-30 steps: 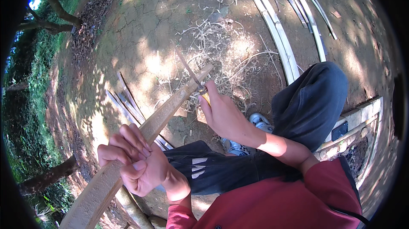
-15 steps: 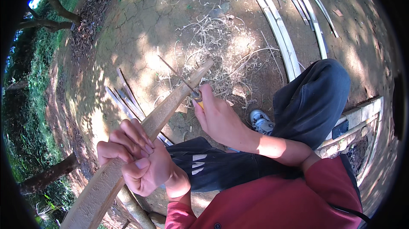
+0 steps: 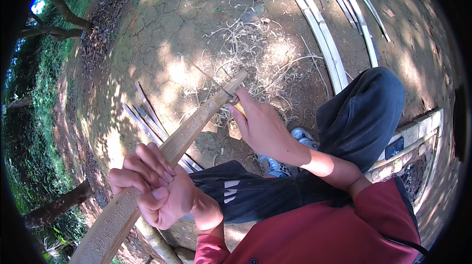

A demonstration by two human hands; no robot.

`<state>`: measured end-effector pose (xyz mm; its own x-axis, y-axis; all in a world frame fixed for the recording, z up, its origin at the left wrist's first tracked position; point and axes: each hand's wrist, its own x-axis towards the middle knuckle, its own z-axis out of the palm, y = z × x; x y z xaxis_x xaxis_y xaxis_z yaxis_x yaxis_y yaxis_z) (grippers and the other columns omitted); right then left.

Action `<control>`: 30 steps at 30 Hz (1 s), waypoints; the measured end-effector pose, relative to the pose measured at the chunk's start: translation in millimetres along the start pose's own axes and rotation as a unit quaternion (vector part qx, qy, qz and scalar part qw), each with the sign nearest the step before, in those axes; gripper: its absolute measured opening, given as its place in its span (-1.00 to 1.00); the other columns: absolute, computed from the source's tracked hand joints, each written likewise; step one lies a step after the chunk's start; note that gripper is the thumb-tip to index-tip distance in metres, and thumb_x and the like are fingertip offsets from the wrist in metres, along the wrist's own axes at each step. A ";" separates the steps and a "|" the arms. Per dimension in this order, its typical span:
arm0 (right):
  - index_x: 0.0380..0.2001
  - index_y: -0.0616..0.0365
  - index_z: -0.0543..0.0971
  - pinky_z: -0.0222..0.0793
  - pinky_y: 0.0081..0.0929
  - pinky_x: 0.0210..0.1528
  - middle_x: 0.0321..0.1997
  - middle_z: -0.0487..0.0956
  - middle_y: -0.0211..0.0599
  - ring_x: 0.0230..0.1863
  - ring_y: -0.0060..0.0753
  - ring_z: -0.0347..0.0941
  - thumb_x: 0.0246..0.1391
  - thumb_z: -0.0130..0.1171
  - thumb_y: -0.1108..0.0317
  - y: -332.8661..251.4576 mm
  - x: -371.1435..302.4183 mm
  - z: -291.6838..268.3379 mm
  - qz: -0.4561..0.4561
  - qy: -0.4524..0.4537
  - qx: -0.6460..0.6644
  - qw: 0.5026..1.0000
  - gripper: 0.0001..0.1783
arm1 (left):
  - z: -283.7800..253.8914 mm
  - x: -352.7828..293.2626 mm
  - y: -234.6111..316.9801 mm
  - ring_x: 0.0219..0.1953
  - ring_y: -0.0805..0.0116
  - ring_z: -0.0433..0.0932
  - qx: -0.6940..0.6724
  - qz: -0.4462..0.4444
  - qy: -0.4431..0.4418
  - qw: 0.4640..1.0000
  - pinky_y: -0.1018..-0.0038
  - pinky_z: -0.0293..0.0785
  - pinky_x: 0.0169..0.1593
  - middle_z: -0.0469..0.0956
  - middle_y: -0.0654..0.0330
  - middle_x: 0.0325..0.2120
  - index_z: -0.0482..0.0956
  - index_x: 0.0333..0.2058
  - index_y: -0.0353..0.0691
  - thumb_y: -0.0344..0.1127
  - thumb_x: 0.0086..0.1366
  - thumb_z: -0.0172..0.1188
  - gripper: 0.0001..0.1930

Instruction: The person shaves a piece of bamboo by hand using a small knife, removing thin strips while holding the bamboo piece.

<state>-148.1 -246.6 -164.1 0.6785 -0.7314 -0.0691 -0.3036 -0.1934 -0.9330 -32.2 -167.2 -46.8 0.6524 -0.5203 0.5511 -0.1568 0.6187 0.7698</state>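
Observation:
A long, pale wooden strip (image 3: pixel 196 122) slants from the lower left up to a narrow tip at the middle. My left hand (image 3: pixel 164 193) is closed round its nearer part, fingers curled over the top. My right hand (image 3: pixel 268 129) is closed on the yellowish handle of a knife (image 3: pixel 239 106). The knife's thin, dark blade crosses the strip close to the tip and points to the upper left. Contact between its edge and the wood is too fine to make out.
Curly wood shavings (image 3: pixel 241 43) litter the dirt beyond the strip's tip. Long split strips (image 3: pixel 319 33) lie at the upper right, and shorter ones (image 3: pixel 147 121) lie left of the worked strip. My bent knee (image 3: pixel 373 97) and shoe (image 3: pixel 275 166) are close to my right arm.
My right hand has slid the knife a little farther along the strip, toward its tip. My left hand keeps its grip almost in place. More of a shoe now shows below the right hand.

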 end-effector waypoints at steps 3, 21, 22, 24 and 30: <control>-0.21 0.38 0.22 0.29 0.03 -0.49 -0.67 0.45 0.10 -0.53 0.17 0.44 0.16 -0.09 0.37 16.7 -3.5 15.8 -0.007 0.003 -0.011 1.000 -0.74 | 2.2 -3.7 -2.2 -0.66 0.41 0.08 -0.028 -0.003 -0.041 0.999 0.52 0.04 -0.57 0.04 0.27 -0.77 0.13 -0.68 -0.19 -0.53 -0.35 -0.09 -0.82; -0.25 0.41 0.21 0.32 -0.08 -0.57 -0.70 0.43 0.11 -0.58 0.19 0.44 0.17 -0.08 0.39 6.0 -0.7 10.3 0.026 -0.053 -0.006 0.998 -0.75 | 3.3 -0.7 0.9 -0.72 0.48 0.04 0.021 0.010 -0.005 1.000 0.57 0.01 -0.60 0.06 0.28 -0.80 0.12 -0.67 -0.17 -0.53 -0.35 -0.05 -0.79; -0.28 0.39 0.22 0.33 -0.07 -0.56 -0.71 0.43 0.10 -0.59 0.20 0.43 0.17 -0.09 0.40 -4.2 -7.7 6.9 0.010 -0.037 0.009 0.999 -0.77 | 3.3 -2.5 2.2 -0.71 0.47 0.04 -0.005 -0.001 -0.007 1.000 0.55 0.03 -0.59 0.07 0.28 -0.79 0.13 -0.66 -0.17 -0.53 -0.35 -0.04 -0.79; -0.34 0.39 0.24 0.34 -0.06 -0.55 -0.73 0.43 0.08 -0.61 0.20 0.43 0.16 -0.10 0.42 -11.0 -13.1 6.0 -0.045 0.018 0.043 0.998 -0.81 | 6.0 -5.6 -0.7 -0.69 0.43 0.05 -0.003 -0.005 -0.014 1.000 0.52 0.04 -0.59 0.04 0.27 -0.78 0.12 -0.68 -0.18 -0.54 -0.39 -0.09 -0.80; -0.33 0.43 0.25 0.34 -0.06 -0.57 -0.72 0.44 0.09 -0.61 0.16 0.45 0.14 -0.09 0.42 47.3 4.8 31.2 0.028 -0.050 -0.045 0.997 -0.79 | 4.9 -1.5 -6.5 -0.69 0.42 0.05 -0.027 0.007 -0.011 1.000 0.50 0.04 -0.58 0.05 0.25 -0.77 0.12 -0.66 -0.20 -0.54 -0.40 -0.09 -0.78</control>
<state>-138.3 -238.9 -219.5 0.7205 -0.6748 -0.1597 -0.3989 -0.2149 -0.8915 -35.8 -173.4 -51.0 0.6343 -0.5235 0.5689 -0.1255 0.6563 0.7440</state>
